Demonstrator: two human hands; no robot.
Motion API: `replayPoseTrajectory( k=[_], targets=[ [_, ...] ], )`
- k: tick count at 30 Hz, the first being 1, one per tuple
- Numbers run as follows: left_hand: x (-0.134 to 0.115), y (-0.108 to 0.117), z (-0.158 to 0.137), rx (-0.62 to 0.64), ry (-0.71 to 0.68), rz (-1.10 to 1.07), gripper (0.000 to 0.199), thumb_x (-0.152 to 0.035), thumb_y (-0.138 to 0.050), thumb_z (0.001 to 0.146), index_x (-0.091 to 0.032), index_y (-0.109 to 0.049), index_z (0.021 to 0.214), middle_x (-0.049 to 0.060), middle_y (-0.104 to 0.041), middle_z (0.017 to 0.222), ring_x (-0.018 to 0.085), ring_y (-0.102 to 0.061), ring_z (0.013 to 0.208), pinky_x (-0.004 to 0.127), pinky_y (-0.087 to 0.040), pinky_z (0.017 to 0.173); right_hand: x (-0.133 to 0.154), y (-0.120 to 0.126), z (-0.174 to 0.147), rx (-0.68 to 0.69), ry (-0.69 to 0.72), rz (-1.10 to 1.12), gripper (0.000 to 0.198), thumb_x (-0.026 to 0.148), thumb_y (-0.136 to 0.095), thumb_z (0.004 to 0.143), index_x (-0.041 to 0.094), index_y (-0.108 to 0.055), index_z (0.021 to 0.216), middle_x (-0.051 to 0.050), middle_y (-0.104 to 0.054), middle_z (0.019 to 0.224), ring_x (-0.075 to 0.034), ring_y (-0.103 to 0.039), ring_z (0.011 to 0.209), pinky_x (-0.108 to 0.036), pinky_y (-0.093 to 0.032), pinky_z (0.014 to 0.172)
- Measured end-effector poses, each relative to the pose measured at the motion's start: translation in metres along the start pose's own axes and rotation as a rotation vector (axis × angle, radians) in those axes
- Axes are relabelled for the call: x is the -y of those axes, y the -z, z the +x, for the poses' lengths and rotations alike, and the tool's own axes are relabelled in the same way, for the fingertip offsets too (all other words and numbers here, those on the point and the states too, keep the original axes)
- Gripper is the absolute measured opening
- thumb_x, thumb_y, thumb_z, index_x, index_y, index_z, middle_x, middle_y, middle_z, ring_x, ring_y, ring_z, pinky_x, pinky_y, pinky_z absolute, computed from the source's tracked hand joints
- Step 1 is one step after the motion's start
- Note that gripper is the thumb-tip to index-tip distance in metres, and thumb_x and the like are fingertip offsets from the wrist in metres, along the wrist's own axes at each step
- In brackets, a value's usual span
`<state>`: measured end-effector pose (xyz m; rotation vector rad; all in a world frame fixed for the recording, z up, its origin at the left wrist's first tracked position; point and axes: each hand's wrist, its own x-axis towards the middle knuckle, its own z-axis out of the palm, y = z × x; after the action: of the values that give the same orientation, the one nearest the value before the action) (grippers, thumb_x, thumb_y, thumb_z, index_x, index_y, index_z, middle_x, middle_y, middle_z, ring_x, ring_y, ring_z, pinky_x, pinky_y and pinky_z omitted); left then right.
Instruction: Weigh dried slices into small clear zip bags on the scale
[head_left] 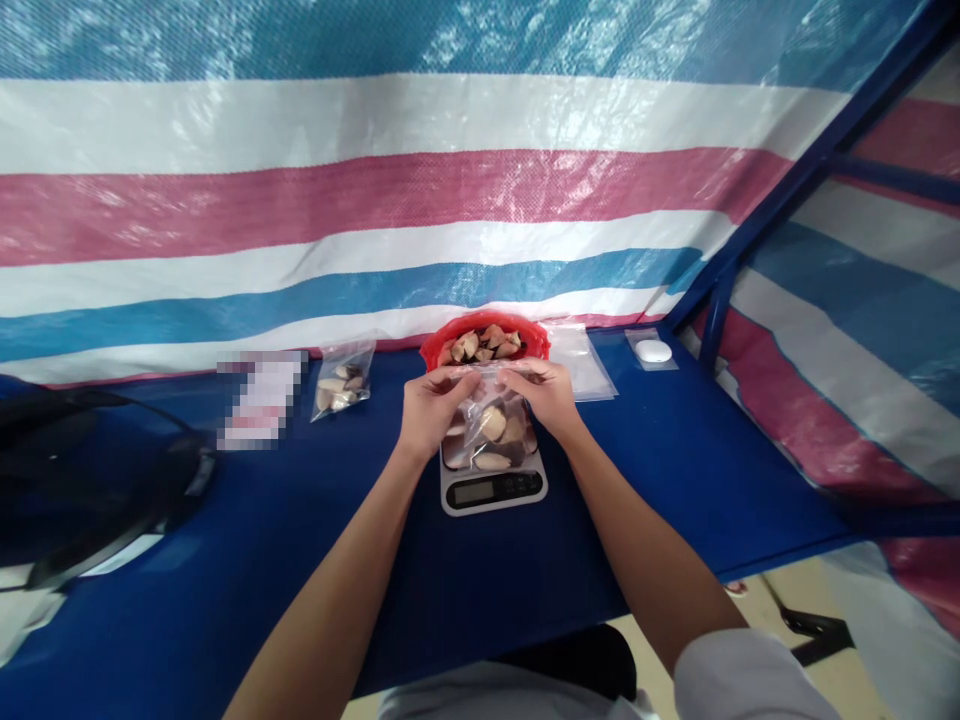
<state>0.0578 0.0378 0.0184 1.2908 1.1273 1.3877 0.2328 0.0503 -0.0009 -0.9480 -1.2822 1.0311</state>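
Note:
A clear zip bag (pixel 493 428) with several pale and brown dried pieces in it is over the plate of a digital kitchen scale (pixel 495 490). My left hand (pixel 439 405) pinches the bag's top edge on the left, and my right hand (pixel 544 392) pinches the same edge on the right. Thumbs of both hands point inward along the opening. Just behind my fingers, a red plastic bag (pixel 431 348) holds more of the brown and pale pieces. Whether the bag rests on the scale or hangs just above it, I cannot tell.
Left on the blue table (pixel 300 540) lies another filled clear bag (pixel 343 382), beside a blurred-out paper (pixel 262 400). Flat empty clear bags (pixel 581 365) and a white oval object (pixel 652 351) are to the right. A black bag-like object (pixel 97 480) occupies the far left; a striped sheet (pixel 375 210) hangs behind.

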Motion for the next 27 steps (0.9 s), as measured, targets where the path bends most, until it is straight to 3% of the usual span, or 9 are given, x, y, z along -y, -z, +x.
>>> replayPoseTrajectory(
  k=[10, 15, 27],
  targets=[
    [0.0015, 0.0013, 0.0005, 0.035, -0.011, 0.023, 0.024, -0.040, -0.085, 0.070, -0.017, -0.080, 0.073, 0.004, -0.075, 0.068, 0.017, -0.066, 0.061, 0.026, -0.053, 0.061, 0.0068, 0.0062, -0.0004, 0.087, -0.055, -0.003, 0.030, 0.050, -0.080, 0.073, 0.020, -0.078, 0.078, -0.002, -0.075, 0.071, -0.017, -0.069, 0.063, -0.030, -0.060, 0.060],
    [0.0042, 0.0022, 0.0017, 0.023, 0.015, -0.001, 0.027, -0.042, -0.087, 0.067, -0.017, -0.078, 0.071, 0.004, -0.074, 0.066, 0.016, -0.065, 0.058, 0.026, -0.052, 0.058, 0.0077, 0.0090, 0.0005, 0.057, -0.072, 0.034, 0.031, 0.052, -0.081, 0.071, 0.021, -0.078, 0.074, -0.002, -0.075, 0.070, -0.017, -0.068, 0.058, -0.031, -0.061, 0.058],
    [0.0002, 0.0007, 0.0009, 0.065, 0.039, 0.013, 0.041, -0.051, -0.088, 0.063, -0.015, -0.080, 0.081, 0.006, -0.076, 0.071, 0.017, -0.067, 0.062, 0.028, -0.055, 0.063, 0.0008, 0.0090, -0.0014, 0.064, -0.005, -0.048, 0.023, 0.045, -0.079, 0.075, 0.022, -0.080, 0.075, -0.001, -0.076, 0.072, -0.019, -0.071, 0.066, -0.031, -0.060, 0.062]
  ],
)
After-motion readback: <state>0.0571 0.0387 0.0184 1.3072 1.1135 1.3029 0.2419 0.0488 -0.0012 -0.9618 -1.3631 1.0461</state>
